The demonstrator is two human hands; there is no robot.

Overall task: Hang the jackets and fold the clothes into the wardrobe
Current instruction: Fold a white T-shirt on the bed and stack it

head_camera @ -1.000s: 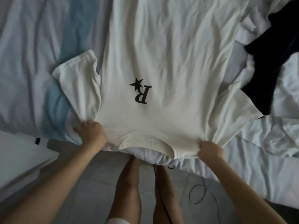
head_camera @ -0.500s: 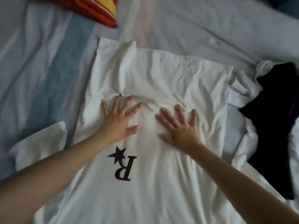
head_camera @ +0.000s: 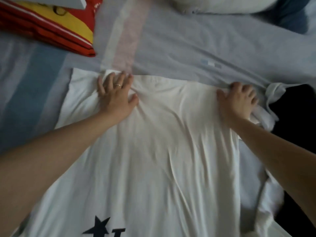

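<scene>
1. Since the white T-shirt (head_camera: 153, 151) lies flat on the bed with its long axis running straight away from me, the hem is the far end and the star print the near end.
2. Left hand (head_camera: 116, 94) is spread on a bunched bit of hem; can't tell if it's pinching.
3. Right hand (head_camera: 237, 100) curls over the hem's right corner.
4. Both hands reach about equally far, so I'd guess the next move is pulling the hem back toward me.
5. Around it: a rumpled striped bed sheet (head_camera: 188, 40), a red-and-yellow garment (head_camera: 51, 26) far left and a dark garment (head_camera: 294, 117) to the right.
</scene>
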